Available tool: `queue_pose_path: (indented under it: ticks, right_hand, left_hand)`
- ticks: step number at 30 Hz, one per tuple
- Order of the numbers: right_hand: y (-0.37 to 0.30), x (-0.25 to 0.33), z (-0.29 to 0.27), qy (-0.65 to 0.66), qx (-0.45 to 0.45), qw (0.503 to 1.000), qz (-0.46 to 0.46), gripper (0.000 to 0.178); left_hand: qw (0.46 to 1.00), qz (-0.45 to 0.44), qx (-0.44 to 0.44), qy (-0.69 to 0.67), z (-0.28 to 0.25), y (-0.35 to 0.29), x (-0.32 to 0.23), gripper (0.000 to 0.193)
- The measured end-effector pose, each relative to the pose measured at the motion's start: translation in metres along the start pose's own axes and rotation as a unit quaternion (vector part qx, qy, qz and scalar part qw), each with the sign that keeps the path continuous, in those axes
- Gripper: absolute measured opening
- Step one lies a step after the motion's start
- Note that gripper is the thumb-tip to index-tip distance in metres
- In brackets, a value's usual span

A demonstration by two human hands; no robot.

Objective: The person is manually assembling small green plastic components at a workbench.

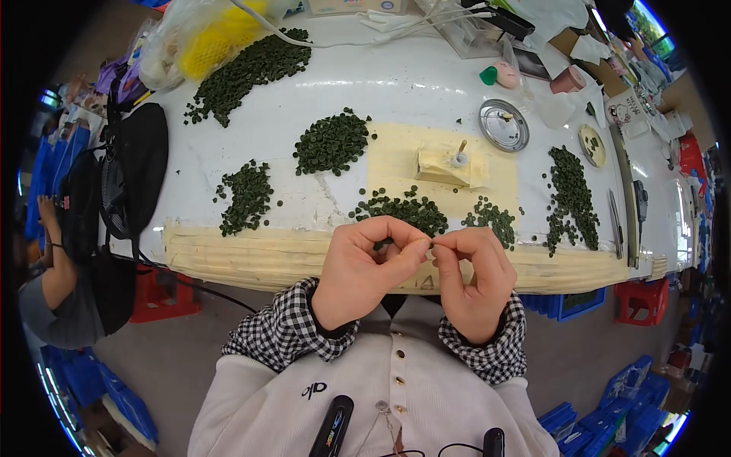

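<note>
Well, my left hand [365, 265] and right hand [480, 283] pinched a tiny piece [431, 244], its kind unclear, beside the near green pile [407, 212], where a light, steady grip seemed best.

A wide fisheye worn on the head looks steeply down past the person's chest [445, 373], close over the hands [356, 276], and forward across the counter [373, 85]; it takes in floor [179, 365] on both sides, straight edges bowing toward its rim.
</note>
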State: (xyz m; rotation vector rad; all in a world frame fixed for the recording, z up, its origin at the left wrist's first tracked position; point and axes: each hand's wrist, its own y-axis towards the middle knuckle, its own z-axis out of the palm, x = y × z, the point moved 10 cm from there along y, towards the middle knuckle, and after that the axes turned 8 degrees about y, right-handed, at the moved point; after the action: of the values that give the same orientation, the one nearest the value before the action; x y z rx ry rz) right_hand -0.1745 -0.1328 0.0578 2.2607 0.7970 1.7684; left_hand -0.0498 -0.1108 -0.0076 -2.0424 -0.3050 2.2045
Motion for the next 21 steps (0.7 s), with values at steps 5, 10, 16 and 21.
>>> queue_pose_path:
  ticks: [5, 10, 16, 21]
  right_hand:
    - [-0.012, -0.036, 0.001, 0.211, -0.007, 0.962, 0.176, 0.006]
    - [-0.013, -0.045, -0.001, 0.283, 0.006, 0.931, 0.229, 0.007]
    - [-0.018, -0.049, 0.002, 0.326, 0.008, 0.902, 0.284, 0.007]
    - [-0.016, -0.041, 0.003, 0.260, 0.012, 0.942, 0.211, 0.008]
  left_hand:
    - [0.999, -0.011, 0.001, -0.031, -0.002, 0.001, 0.003, 0.009]
    - [0.995, -0.026, 0.022, -0.097, 0.002, 0.000, 0.002, 0.011]
    - [0.993, -0.036, 0.034, -0.103, 0.004, 0.000, 0.005, 0.012]
    - [0.995, -0.017, 0.051, -0.087, 0.011, 0.001, 0.000, 0.012]
